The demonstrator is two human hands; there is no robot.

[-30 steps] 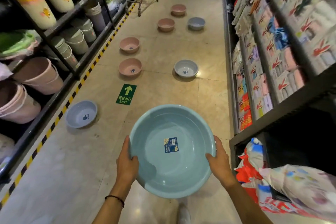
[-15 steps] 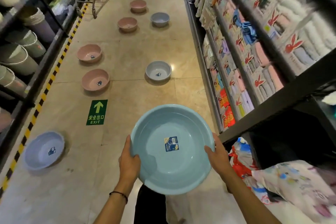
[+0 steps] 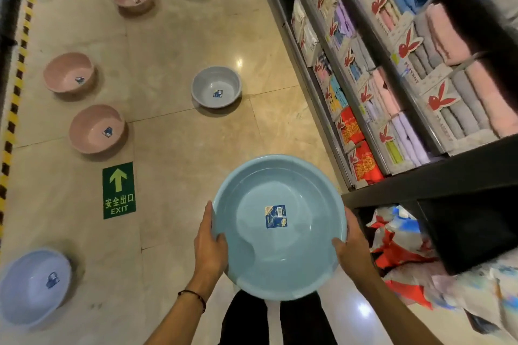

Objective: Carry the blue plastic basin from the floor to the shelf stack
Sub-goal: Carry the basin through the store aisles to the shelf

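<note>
Carried forward, the round light-blue plastic basin [image 3: 280, 260] now hangs in the air right of the green exit floor sticker [image 3: 119, 190], left hand [image 3: 210, 249] and right hand [image 3: 354, 252] each with grip clamped on its rim.

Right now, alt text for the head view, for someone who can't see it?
A left hand and a right hand grip a blue basin by opposite sides of its rim, above a shop aisle floor. Pink basins and grey basins sit on it ahead, and shelves of packed towels line the right.
</note>
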